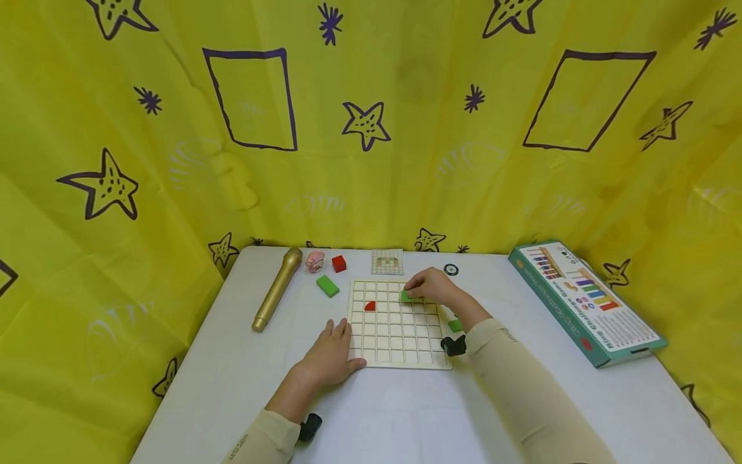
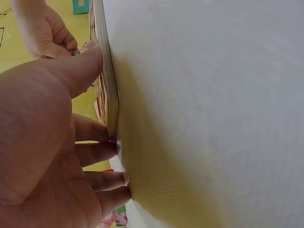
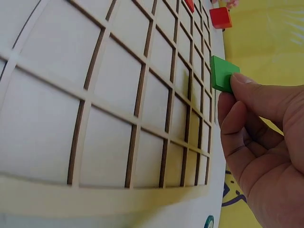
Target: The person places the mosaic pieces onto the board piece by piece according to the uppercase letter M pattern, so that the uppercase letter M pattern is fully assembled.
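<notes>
A square wooden grid board (image 1: 400, 336) lies flat on the white table. Between thumb and fingertips, my right hand (image 1: 431, 285) pinches a green square tile (image 3: 222, 72) over the board's far right part. My left hand (image 1: 329, 354) rests at the near left corner, fingers extended along the left side and thumb (image 2: 88, 59) against the near edge. One red quarter-circle piece (image 1: 370, 306) sits in a cell toward the upper left of the grid. Beside the board's right edge, partly behind my right forearm, is another green piece (image 1: 455, 325).
Left of the board lie a gold microphone (image 1: 277, 291) and a green block (image 1: 327, 286). Behind are a small pink object (image 1: 315, 261), a red cube (image 1: 339, 263), a patterned grid card (image 1: 387, 262) and a dark round disc (image 1: 451, 269). A game box (image 1: 585, 299) occupies the right side.
</notes>
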`<state>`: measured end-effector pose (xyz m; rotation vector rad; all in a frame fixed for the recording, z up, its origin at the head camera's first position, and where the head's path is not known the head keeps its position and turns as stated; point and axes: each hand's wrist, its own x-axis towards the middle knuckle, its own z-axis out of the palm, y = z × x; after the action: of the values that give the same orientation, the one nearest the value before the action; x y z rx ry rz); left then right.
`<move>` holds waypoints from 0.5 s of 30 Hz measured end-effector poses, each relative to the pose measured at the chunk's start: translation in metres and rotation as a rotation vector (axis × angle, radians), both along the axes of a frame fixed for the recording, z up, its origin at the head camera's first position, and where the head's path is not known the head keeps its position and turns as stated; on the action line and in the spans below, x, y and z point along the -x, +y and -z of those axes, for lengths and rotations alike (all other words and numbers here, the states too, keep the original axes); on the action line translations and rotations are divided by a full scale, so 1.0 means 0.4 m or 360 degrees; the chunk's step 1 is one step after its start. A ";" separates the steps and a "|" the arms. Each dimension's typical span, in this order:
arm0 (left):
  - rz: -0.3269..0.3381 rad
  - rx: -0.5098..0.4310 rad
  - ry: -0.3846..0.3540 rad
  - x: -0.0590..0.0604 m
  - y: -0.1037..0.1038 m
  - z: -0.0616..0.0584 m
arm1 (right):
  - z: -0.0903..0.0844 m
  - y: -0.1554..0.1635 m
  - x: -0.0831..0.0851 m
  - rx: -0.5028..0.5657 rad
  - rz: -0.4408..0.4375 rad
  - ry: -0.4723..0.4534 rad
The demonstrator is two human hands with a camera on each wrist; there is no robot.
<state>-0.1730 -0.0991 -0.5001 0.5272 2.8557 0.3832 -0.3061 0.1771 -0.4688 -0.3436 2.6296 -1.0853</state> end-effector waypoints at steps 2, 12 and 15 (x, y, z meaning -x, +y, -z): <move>0.0002 -0.0003 -0.0002 0.001 0.000 0.001 | 0.006 -0.011 0.002 0.0015 -0.0005 -0.0006; 0.0018 -0.0005 0.0005 0.002 -0.002 0.001 | 0.025 -0.069 -0.001 0.0064 -0.0016 -0.0055; 0.0026 -0.0008 0.0005 0.002 -0.001 0.002 | 0.025 -0.082 -0.004 0.0078 -0.0024 -0.0074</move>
<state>-0.1738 -0.0996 -0.5009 0.5518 2.8523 0.3871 -0.3043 0.1442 -0.4789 -0.3436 2.5594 -1.1402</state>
